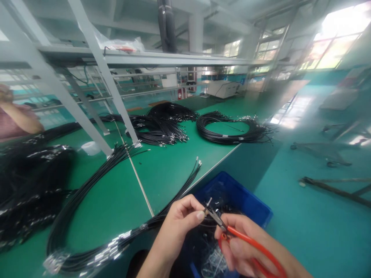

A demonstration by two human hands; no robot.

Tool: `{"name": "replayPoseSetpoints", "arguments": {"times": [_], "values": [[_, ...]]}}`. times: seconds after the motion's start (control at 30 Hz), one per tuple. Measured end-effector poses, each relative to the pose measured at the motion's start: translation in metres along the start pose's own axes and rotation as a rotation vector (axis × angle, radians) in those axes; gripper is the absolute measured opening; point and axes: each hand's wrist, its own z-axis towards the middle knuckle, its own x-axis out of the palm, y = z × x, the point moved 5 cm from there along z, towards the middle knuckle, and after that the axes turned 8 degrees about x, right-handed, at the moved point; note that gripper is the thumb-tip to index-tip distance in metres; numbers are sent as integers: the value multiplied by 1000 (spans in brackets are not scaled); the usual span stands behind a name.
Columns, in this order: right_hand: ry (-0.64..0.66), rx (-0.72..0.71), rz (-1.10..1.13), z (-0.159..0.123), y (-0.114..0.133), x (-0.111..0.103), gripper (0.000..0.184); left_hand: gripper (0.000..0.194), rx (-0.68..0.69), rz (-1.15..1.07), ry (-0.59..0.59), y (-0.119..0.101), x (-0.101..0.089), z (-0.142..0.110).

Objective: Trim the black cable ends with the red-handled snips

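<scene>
My left hand [180, 224] is closed in a pinch on the end of a thin black cable with a small metal tip [208, 203], held over a blue bin [257, 210]. My right hand [246, 251] grips red-handled scissors [232, 231], and their dark blades meet the cable end at my left fingertips. A bundle of black cables [95, 216] with metal ends curves across the green table [165, 173] to my left, close to my left wrist.
Coils of black cable [232, 129] and further piles [162, 123] lie farther back on the table. A dark cable heap [26, 193] fills the left side. Grey frame legs [116, 96] stand on the table. Another person's arm [17, 117] shows at far left. The bin holds cut scraps.
</scene>
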Motion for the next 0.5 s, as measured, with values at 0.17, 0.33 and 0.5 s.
{"name": "replayPoseSetpoints", "arguments": {"times": [0.17,0.33,0.5], "values": [[-144,-88,-53,3,6,0,44,11,-38,7,-7,3,-1,-1],[-732,-441,-163,-2,29,-4,35,12,-48,55,-12,6,5,-1],[-791,-398,-186,4,32,2,32,17,9,334,-12,4,11,-3]]}}
